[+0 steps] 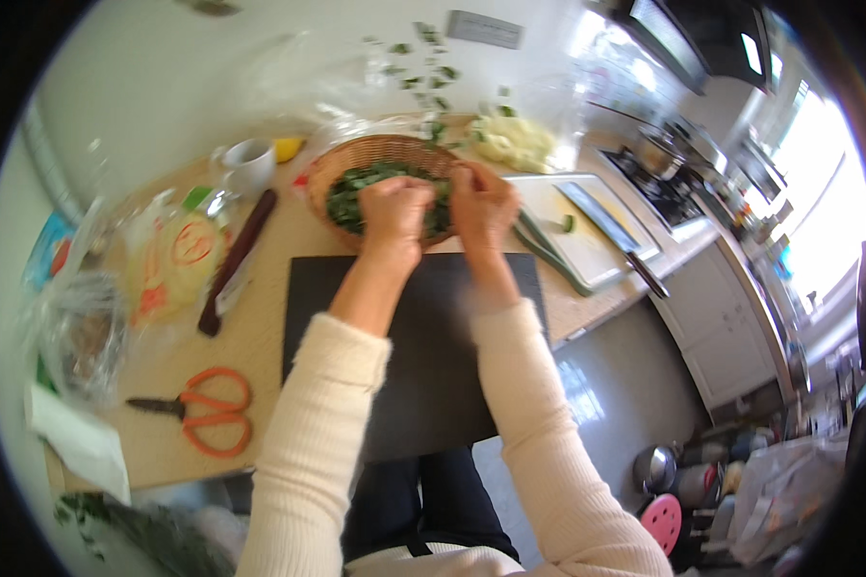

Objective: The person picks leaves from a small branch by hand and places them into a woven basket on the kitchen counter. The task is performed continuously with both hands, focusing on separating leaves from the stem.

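A round woven basket (375,144) holding loose green leaves (353,195) stands on the counter before me. My left hand (397,209) is over the leaves with its fingers curled in. Close beside it, my right hand (485,205) is at the basket's right rim, its fingers also curled together. What either hand pinches is hidden by the fingers. Beyond the rim rises a thin line of small green leaves (440,83); whether it is a sprig in my grasp or lies against the wall is unclear. Below my forearms lies a dark rectangular board (433,360).
Orange-handled scissors (216,415), a dark red sheathed object (238,263), plastic bags (180,260) and a white mug (249,166) are at left. To the right, a kitchen knife (599,216) rests on a white cutting board (584,267), near pale vegetable pieces (516,141) and a gas stove (664,187).
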